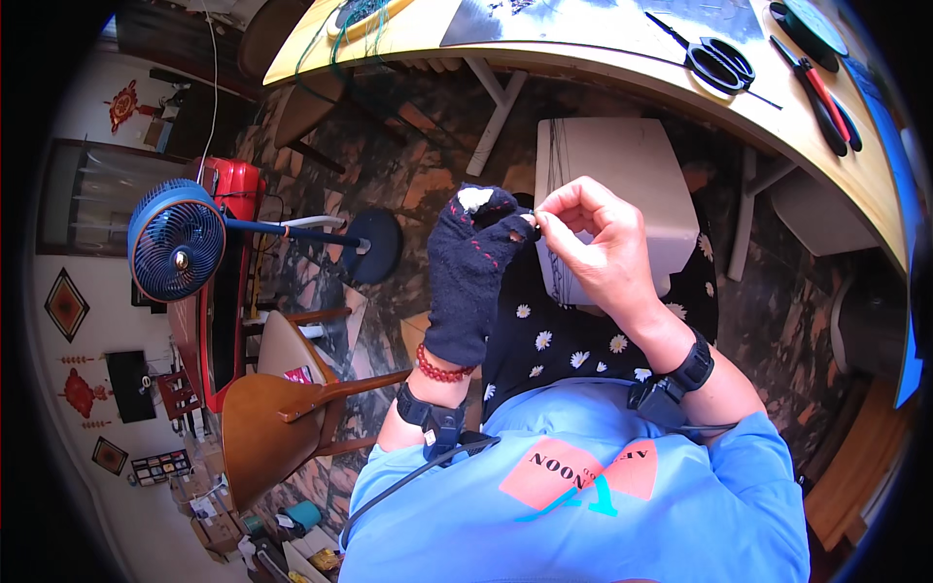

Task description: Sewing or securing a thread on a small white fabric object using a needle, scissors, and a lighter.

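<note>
My left hand (477, 255), in a dark knitted glove with worn holes and red stitching, pinches something small at the fingertips. My bare right hand (601, 240) meets it there, thumb and forefinger closed on the same spot. The small item (537, 218) is mostly hidden by the fingers; I cannot tell what it is. Just beyond and under my right hand, a white box-like block (619, 160) stands at my lap, with thin dark strands (555, 167) lying across its left side.
On the curved wooden table (802, 109) lie black-handled scissors (718, 65), red-and-black pliers (820, 102), a spool (813, 29) and a yellow tray (372, 22) with green strands. A blue fan (178, 240) and a wooden chair (270, 437) stand at left.
</note>
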The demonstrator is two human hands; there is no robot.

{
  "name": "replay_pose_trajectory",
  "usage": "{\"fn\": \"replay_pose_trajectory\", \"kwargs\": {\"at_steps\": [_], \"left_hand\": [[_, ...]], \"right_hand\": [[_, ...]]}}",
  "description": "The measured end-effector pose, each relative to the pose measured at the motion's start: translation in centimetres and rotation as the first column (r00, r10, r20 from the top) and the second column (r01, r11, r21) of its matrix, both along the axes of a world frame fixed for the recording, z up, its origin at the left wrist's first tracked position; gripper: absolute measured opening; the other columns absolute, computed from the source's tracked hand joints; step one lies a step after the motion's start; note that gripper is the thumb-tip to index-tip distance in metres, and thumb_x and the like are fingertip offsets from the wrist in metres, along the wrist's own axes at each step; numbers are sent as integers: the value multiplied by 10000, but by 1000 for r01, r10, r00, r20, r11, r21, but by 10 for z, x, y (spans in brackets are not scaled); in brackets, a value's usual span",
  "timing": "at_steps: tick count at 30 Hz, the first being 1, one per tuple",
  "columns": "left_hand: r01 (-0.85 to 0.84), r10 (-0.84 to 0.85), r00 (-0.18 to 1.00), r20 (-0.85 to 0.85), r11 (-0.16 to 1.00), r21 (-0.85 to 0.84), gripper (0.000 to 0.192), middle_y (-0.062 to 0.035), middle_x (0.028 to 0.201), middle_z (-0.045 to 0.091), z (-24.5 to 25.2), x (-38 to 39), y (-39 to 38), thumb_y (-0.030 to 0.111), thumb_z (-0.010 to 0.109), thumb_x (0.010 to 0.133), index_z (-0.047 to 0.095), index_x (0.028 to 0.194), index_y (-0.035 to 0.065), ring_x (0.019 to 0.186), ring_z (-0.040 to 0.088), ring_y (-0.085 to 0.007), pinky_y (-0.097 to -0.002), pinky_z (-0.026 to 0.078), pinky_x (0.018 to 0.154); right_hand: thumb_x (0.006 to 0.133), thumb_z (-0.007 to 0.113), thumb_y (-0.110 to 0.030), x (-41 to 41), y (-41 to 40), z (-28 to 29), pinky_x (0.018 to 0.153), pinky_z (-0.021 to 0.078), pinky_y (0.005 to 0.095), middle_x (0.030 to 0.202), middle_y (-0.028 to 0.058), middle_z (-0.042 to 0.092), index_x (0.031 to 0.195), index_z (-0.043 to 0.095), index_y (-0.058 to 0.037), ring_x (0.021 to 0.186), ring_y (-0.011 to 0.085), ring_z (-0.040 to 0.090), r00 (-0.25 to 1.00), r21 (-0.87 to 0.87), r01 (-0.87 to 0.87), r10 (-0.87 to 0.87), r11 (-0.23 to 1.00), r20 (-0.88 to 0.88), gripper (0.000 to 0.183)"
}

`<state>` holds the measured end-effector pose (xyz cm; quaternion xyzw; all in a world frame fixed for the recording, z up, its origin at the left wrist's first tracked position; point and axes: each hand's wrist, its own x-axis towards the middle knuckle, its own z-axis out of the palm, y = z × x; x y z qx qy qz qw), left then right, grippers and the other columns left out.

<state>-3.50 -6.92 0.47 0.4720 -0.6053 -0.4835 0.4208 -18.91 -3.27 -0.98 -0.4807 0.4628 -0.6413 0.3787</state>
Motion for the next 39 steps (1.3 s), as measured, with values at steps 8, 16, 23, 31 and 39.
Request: {"fn": "replay_pose_trajectory", "kwargs": {"at_steps": [8, 16, 23, 31, 39], "left_hand": [[36, -33, 998, 51, 998, -51, 167, -14, 905, 614, 2, -1, 0, 46, 728, 874, 627, 1007, 44, 821, 596, -100, -244, 511, 735], [9, -9, 1000, -15, 1000, 17, 234, -39, 940, 661, -2, 0, 0, 29, 767, 824, 648, 1025, 28, 871, 624, -117, -252, 515, 792], [29, -29, 1000, 5, 999, 38, 251, -47, 962, 660, -1, -1, -2, 13, 765, 812, 650, 1036, 23, 889, 627, -124, -253, 518, 795], [54, -55, 996, 76, 998, 14, 280, -54, 983, 660, -1, -1, -4, 13, 765, 805, 644, 1058, 16, 918, 645, -129, -256, 528, 802], [120, -131, 987, 94, 986, 114, 554, -101, 957, 696, 9, -4, -11, 6, 768, 784, 531, 1284, 23, 844, 679, -133, -239, 532, 722]], "right_hand": [[887, 697, -61, 0, 1, -3, 617, 497, 223, 801, 35, 668, 849, 651, -4, 699, 83, 651, 1000, 38, -1, 2, 999, -19, 82], [896, 695, -31, -4, 1, -4, 636, 499, 220, 812, 34, 674, 887, 667, 2, 724, 72, 647, 999, 48, -33, 34, 998, -28, 44], [920, 698, -33, -15, -3, -9, 685, 526, 206, 850, 12, 685, 937, 667, -8, 766, 54, 645, 947, 117, -238, 204, 964, 247, 44], [918, 702, -38, -26, -7, -12, 699, 553, 226, 868, 33, 685, 1052, 626, -12, 777, 79, 665, 884, 124, -363, 300, 924, 358, 156], [874, 765, -126, -41, -13, -1, 668, 517, 214, 842, 31, 702, 1031, 664, -32, 729, 71, 638, 826, 269, -523, 405, 809, 391, 209]]}}
